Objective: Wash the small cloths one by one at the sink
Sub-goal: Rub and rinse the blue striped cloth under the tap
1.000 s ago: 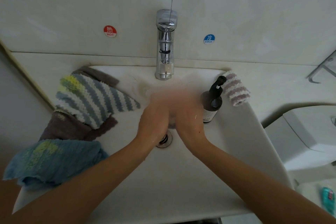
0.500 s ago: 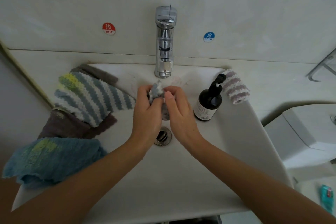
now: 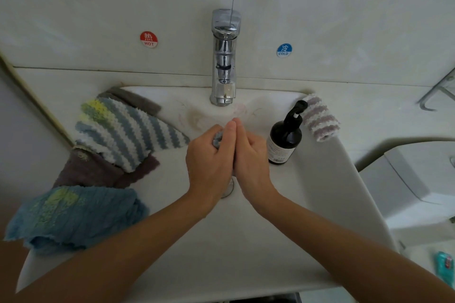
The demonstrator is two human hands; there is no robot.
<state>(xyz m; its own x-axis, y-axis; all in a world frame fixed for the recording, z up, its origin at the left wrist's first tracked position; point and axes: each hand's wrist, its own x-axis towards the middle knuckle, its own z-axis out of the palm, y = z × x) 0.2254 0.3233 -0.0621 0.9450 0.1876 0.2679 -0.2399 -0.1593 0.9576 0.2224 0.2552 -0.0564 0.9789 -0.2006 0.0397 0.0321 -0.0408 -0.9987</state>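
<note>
— Where? 
— White sink (image 3: 320, 204), tiled wall (image 3: 98, 7); stickers read HOT (image 3: 148, 39) and COLD (image 3: 284, 50).

— The hands? 
— Left hand (image 3: 210, 162) and right hand (image 3: 250, 157) press together, squeezing a small grey cloth (image 3: 218, 138) over the basin.

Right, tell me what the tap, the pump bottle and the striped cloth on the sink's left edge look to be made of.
Tap: polished chrome-look metal, judging by its mirror-like reflections.
Pump bottle: dark glossy body, glass or plastic, I cannot tell which; black pump that looks plastic, pale paper-like label.
Striped cloth: fluffy ribbed pile in grey-blue and white bands, probably microfibre or terry.
</note>
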